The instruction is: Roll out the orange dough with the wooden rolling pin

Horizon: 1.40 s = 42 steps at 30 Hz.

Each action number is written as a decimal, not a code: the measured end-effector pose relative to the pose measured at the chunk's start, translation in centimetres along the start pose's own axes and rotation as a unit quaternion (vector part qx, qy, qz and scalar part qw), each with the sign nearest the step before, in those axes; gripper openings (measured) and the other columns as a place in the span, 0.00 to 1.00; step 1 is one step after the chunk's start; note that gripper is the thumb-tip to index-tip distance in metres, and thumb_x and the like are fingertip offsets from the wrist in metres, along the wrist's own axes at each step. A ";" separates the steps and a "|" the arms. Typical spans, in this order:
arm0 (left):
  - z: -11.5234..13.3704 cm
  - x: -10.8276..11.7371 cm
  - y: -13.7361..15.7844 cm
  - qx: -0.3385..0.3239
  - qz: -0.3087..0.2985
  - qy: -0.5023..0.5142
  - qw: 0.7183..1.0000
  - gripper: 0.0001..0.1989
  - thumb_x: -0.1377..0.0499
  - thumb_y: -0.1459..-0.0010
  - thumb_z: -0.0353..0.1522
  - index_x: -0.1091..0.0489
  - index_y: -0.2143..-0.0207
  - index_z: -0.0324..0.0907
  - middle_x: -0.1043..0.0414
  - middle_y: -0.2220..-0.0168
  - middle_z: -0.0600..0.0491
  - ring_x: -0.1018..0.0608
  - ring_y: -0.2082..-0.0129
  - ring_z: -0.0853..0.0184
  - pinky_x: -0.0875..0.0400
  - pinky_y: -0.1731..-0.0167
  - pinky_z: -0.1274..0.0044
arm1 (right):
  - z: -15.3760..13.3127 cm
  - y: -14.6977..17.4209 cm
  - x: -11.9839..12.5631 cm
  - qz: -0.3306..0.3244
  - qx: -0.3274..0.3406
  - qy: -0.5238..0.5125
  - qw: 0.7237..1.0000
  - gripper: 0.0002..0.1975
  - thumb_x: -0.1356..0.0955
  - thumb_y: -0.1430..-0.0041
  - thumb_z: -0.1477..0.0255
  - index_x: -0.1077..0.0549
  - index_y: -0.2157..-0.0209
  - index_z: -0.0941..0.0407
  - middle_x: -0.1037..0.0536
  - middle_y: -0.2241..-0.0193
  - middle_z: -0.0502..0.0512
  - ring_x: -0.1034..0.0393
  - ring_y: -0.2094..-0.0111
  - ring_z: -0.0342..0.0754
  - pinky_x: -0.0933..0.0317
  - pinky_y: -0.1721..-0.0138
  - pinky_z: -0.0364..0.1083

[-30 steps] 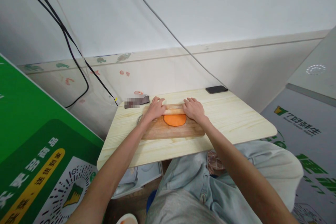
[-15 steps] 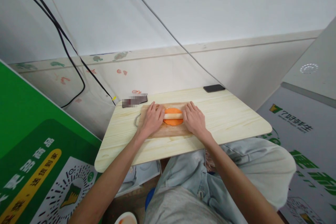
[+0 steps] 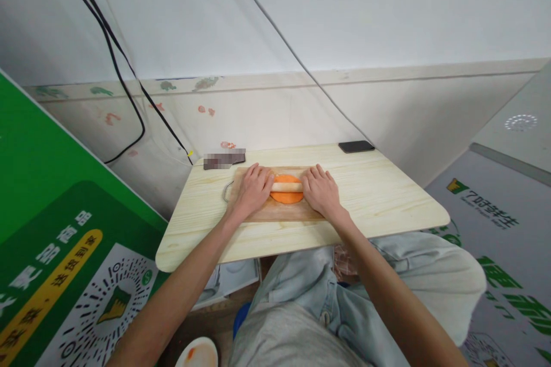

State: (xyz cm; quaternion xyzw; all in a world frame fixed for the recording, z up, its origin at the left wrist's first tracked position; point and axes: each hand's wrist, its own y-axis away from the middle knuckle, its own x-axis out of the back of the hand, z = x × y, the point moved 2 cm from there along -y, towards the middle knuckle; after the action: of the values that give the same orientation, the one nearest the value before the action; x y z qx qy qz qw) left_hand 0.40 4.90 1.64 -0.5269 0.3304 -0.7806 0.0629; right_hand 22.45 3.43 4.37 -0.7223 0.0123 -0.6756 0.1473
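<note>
A: What have we got under our left hand (image 3: 255, 189)?

B: The left end of a pale rolling pin (image 3: 287, 187). Our right hand (image 3: 321, 190) lies over the other end, so only the pin's middle shows between them.

A: How far open are we holding them?

B: Fingers partly bent, fairly close together, reaching over to the pin's far side. We can't tell whether either hand closes around it, because both ends are hidden.

A: And the orange disc (image 3: 287, 198)?

B: Flat on the wooden board (image 3: 284, 215), right under the pin. The pin crosses it from left to right, and we see orange on the far side and the near side.

A: What else is on the worktop (image 3: 387, 189) with us?

B: The board, with a metal handle (image 3: 224, 191) curving out at its left end, near our left hand. A black phone (image 3: 356, 147) lies at the back, beyond our right hand. At the back left there's a dark flat item (image 3: 224, 160), too pixelated for us to name.

A: Lower down?

B: A white dish (image 3: 206, 355) with an orange smear, below the worktop's near edge.
</note>
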 end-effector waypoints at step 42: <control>-0.9 -0.2 -0.1 0.125 -0.045 0.105 0.985 0.26 0.51 0.29 0.27 0.26 0.34 0.36 0.20 0.38 0.42 0.19 0.39 0.57 0.28 0.33 0.65 | -1.9 4.5 -0.8 0.054 -0.065 -0.018 0.996 0.33 0.50 0.22 0.68 0.34 0.28 0.69 0.30 0.29 0.74 0.43 0.24 0.62 0.49 0.26 0.62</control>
State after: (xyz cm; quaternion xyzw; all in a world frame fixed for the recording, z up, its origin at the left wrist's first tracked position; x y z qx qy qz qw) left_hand -0.28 5.45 1.30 -0.4438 0.2109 -0.8690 0.0583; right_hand 21.33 -1.08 2.60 -0.7404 0.0928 -0.6517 0.1362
